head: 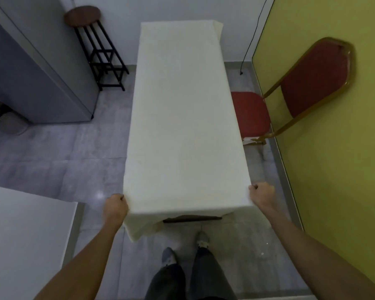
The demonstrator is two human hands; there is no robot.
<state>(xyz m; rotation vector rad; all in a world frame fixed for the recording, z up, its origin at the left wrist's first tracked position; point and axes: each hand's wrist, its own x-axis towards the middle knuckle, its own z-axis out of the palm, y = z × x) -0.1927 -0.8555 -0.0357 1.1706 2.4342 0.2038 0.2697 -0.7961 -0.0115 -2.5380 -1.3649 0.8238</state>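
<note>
A cream tablecloth (182,118) covers a long narrow table that runs away from me. My left hand (115,207) grips the cloth at its near left corner. My right hand (262,194) grips it at the near right corner. The cloth lies smooth on top and hangs over the near end, lower on the left side. A dark wooden table edge (192,219) shows under the hanging cloth. My feet stand just behind the near end.
A red padded chair with a gold frame (290,100) stands right of the table against a yellow-green wall (333,148). A dark stool (95,46) stands far left beside a grey cabinet (30,72). A white surface (24,234) lies near left. A black cable (250,44) hangs at the back.
</note>
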